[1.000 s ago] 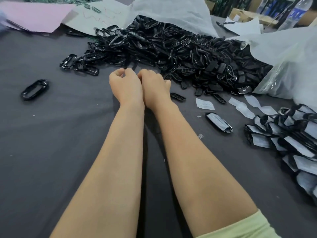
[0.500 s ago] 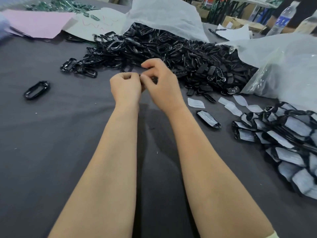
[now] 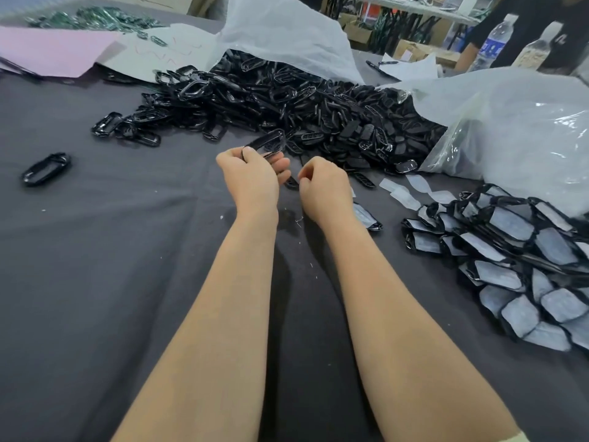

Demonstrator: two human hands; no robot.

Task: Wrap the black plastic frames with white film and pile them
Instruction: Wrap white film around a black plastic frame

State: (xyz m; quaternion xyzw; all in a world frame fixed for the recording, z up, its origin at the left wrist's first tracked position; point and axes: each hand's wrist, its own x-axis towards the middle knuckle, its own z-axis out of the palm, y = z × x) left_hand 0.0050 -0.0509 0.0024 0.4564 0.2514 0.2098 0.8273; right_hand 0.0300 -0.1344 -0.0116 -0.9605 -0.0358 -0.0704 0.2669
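Head: left hand (image 3: 251, 180) holds frame (image 3: 266, 142) pointing up-right.

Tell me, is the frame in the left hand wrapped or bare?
Bare. The frame held by the left hand shows only glossy black, unlike the white-covered pile on the right.

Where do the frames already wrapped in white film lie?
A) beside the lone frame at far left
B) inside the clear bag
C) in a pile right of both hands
C: the pile of wrapped frames lies on the dark cloth, right of the right hand.
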